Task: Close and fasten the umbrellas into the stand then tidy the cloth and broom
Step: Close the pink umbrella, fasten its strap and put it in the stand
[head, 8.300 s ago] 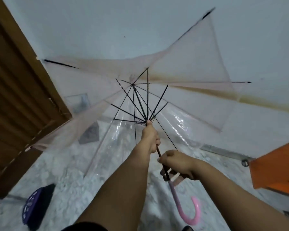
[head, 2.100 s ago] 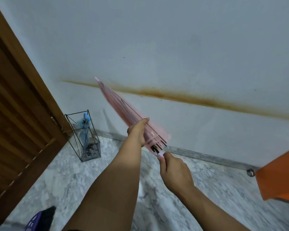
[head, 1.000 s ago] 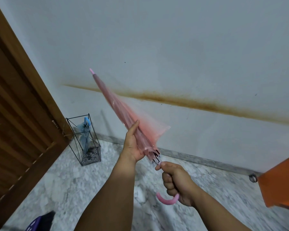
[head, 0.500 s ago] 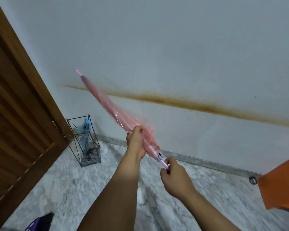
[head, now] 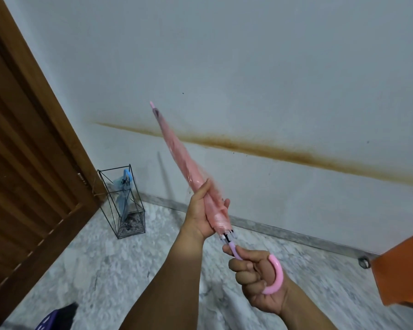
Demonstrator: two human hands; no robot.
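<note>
I hold a folded pink see-through umbrella [head: 181,158] slanting up and to the left, its tip toward the wall. My left hand [head: 200,215] wraps the gathered canopy near its lower end. My right hand [head: 255,275] grips the pink curved handle [head: 275,277] below it. A black wire umbrella stand [head: 123,203] sits on the floor by the wall at the left, with a folded blue umbrella [head: 124,194] standing inside it.
A brown slatted wooden door [head: 29,163] fills the left side. An orange object [head: 401,270] juts in at the right edge. A purple and black item [head: 57,317] lies at the bottom left on the marble floor [head: 105,270]. A rust-stained white wall [head: 272,91] runs behind.
The open umbrella has been collapsed and its canopy gathered. In the last second the tip swung left and back, while my right hand turned the handle and my left hand stayed on the canopy.
</note>
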